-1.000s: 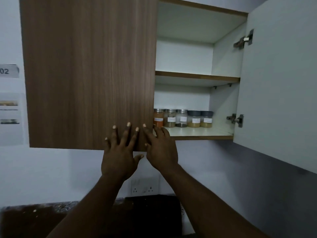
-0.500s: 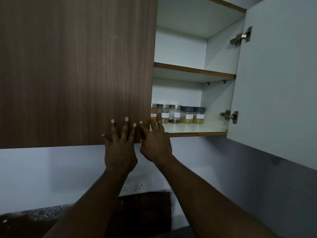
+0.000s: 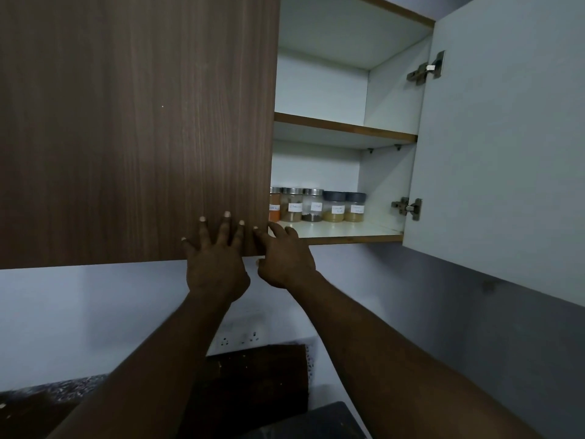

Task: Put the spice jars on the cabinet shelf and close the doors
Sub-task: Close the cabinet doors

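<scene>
Okay, head view: your left hand [image 3: 218, 264] lies flat on the left door [image 3: 136, 128] near its free edge, fingers spread and grasping nothing, presumably to press it shut; your right hand [image 3: 286, 258] sits at that same edge, fingers loosely extended, also gripping nothing. The spice jars [image 3: 316, 205] stand in a row on the bottom shelf [image 3: 348, 231], and the right door [image 3: 506, 153] hangs wide open, so that one's next.

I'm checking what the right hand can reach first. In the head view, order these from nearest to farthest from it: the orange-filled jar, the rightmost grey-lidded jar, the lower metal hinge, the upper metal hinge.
From the right hand:
1. Orange-filled jar, leftmost in the row, just above the fingers.
2. Rightmost grey-lidded jar, at the row's right end.
3. Lower metal hinge, on the open white door.
4. Upper metal hinge, high on that door.
</scene>
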Available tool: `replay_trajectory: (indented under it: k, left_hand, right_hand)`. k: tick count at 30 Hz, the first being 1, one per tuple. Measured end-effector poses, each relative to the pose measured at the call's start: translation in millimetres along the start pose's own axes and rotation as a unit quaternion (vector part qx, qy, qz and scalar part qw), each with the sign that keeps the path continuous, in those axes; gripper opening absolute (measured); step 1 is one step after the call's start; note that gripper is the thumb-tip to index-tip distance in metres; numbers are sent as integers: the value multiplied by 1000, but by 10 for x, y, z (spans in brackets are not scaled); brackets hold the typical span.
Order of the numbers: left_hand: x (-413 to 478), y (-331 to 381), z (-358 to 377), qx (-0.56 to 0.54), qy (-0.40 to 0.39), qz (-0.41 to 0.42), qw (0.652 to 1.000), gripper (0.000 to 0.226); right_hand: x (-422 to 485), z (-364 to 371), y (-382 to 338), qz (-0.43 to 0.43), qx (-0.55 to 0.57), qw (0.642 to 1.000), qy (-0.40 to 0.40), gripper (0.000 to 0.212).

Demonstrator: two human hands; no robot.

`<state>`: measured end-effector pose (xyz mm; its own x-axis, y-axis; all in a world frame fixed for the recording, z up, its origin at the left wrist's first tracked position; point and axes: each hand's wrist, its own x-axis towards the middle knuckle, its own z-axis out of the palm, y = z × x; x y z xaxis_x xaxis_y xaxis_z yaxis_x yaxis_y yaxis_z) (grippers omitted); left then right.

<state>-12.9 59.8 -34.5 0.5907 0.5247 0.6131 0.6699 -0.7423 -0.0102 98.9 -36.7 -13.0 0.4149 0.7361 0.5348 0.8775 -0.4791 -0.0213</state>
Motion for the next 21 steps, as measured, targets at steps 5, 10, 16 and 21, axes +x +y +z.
replay_trajectory:
  k: [5, 10, 16, 21]
  left_hand:
    - [-141, 20, -98, -19, -30, -14, 999, 98]
    - [-272, 97, -206, -24, -48, 0, 999, 95]
    - [-374, 303, -473, -72, -17, 54, 996, 67]
    - [-452, 493, -688, -75, 14, 71, 995, 53]
  right_hand:
    - [-140, -85, 54, -31, -13, 999, 0, 80]
    - [-306, -228, 41, -43, -4, 999, 10, 75]
    - [-535, -419, 77, -34, 3, 999, 24, 61]
    - [-758, -547, 189, -18, 23, 998, 52, 55]
